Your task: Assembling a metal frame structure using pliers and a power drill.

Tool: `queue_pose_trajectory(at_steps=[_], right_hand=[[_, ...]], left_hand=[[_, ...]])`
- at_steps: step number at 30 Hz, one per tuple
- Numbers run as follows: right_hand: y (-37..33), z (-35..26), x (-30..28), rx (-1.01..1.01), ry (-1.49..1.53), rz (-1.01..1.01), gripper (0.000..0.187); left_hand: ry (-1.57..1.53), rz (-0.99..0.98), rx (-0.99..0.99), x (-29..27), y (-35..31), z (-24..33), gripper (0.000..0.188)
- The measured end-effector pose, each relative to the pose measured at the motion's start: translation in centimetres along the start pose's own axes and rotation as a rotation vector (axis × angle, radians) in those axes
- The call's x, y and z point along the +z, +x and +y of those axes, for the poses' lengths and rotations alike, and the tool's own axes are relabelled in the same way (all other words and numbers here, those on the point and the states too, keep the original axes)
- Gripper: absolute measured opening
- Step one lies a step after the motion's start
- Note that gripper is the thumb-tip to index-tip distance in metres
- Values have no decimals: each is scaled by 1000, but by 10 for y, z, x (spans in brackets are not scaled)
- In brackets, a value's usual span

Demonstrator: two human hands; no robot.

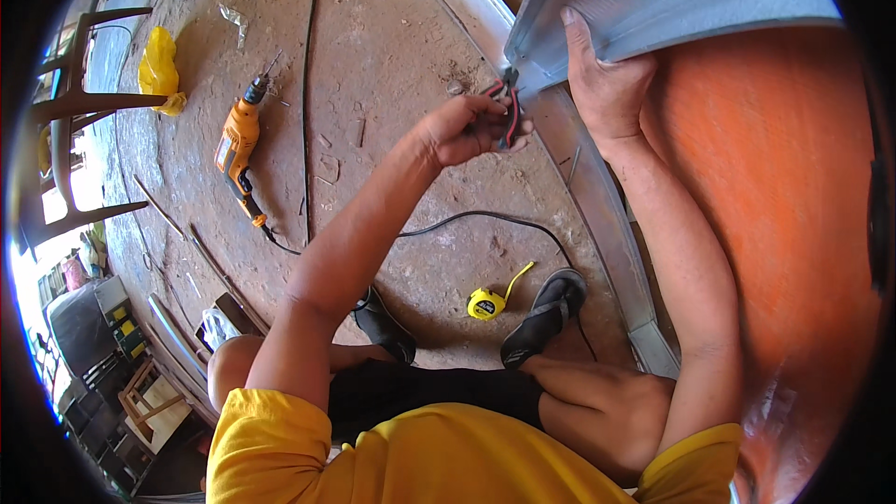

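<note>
My left hand (469, 131) is closed around pliers (513, 117) with red and black handles. The dark jaws of the pliers meet the lower corner of a bent grey sheet-metal panel (672, 0); whether they bite on it cannot be made out. My right hand (607, 79) grips the panel's lower edge, its thumb laid on the metal and the other fingers mostly hidden. Below that corner runs a long metal channel (611, 215), which curves along the floor beside an orange surface (775, 187).
On the dusty floor to the left lies an orange power drill (238, 145), its black cable (467, 216) trailing past my feet. A yellow tape measure (484, 303) sits between my shoes, tape partly out. Farther left are a yellow bag (159, 63) and a brown chair (65, 112).
</note>
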State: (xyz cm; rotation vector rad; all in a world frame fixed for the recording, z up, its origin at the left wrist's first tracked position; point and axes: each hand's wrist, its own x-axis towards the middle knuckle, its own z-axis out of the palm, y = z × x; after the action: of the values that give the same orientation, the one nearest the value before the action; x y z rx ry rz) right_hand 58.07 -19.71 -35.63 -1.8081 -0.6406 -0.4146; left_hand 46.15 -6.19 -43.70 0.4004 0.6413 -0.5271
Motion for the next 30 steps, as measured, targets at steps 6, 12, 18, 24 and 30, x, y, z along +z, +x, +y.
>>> queue_pose_trajectory(at_steps=[6,12,18,24,30], right_hand=[[-1,5,0,29,27,-2,16],[-4,9,1,78,20,-28,18],[-1,-1,-1,34,92,-54,20],[1,2,-3,39,33,-38,20],[0,2,7,5,-72,20,22]], left_hand=[[1368,347,356,17,-23,-26,23],[1968,501,859,43,-28,-6,30],[2356,567,564,31,-17,12,40],[2485,481,626,68,-24,-11,36],[2509,570,665,40,-11,29,34]])
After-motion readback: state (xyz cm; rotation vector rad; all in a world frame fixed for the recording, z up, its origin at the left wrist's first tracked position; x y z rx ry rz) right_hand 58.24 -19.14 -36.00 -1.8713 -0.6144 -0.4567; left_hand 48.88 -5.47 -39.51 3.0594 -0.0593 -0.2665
